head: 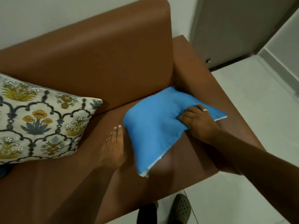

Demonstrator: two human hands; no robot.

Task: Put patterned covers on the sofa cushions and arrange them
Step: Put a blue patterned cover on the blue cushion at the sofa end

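A plain blue cushion with no patterned cover lies on the brown sofa seat, against the right armrest. My right hand, a ring on one finger, grips the cushion's right side, bunching the fabric. My left hand is flat with fingers apart, its edge against the cushion's left side. A second cushion, in a cream cover with blue arches and yellow flowers, leans against the sofa back at the left.
The sofa's right armrest runs just behind and beside the blue cushion. Pale floor tiles lie to the right, with a grey door beyond. My foot in a dark clog stands by the sofa's front edge.
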